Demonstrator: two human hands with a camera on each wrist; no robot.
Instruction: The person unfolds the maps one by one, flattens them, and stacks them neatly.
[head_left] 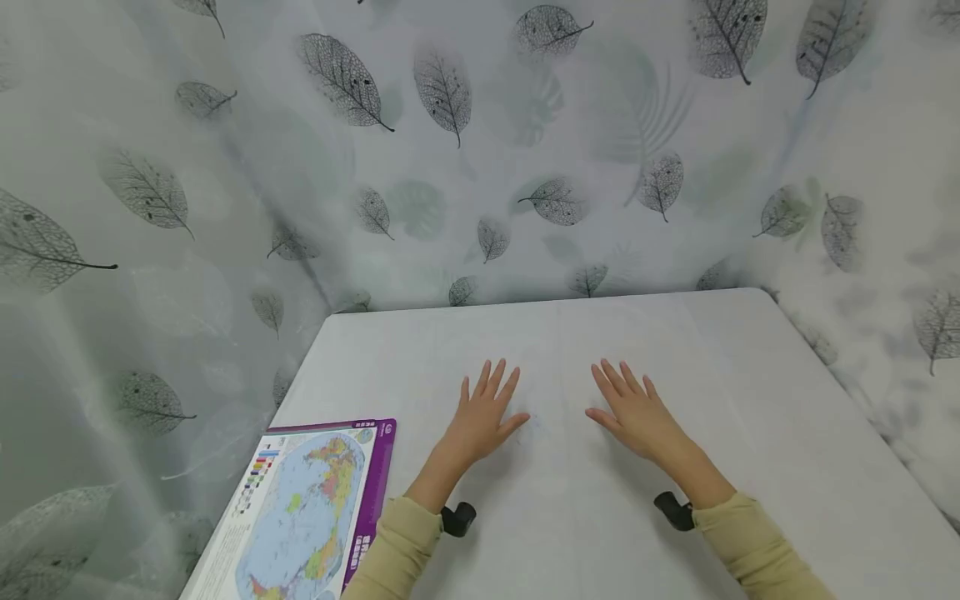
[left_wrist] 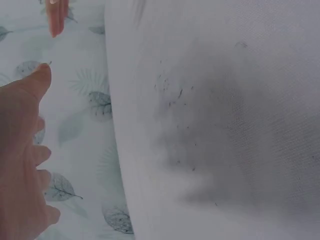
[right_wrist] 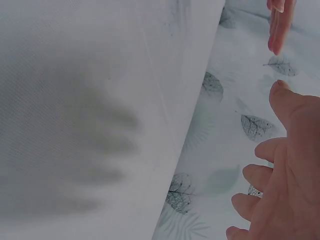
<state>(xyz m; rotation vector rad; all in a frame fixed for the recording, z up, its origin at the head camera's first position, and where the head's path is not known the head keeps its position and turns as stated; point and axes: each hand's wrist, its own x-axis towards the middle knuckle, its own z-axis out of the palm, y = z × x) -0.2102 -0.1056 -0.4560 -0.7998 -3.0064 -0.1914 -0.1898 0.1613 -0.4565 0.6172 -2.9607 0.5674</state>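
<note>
Both hands are held out over a white table, palms down with fingers spread. My left hand is left of the middle, holding nothing; in the left wrist view the left hand hovers apart from the surface and casts a shadow on it. Across from it, my right hand also holds nothing, its thumb pointing inward. The right wrist view shows the right hand above the surface, with a finger shadow below. A world map with a purple border lies nearest the left forearm.
A leaf-patterned curtain surrounds the table's back and sides. The table's far edge runs along the curtain. A dark wrist device is on the left wrist, another dark device on the right. Small dark specks mark the tabletop.
</note>
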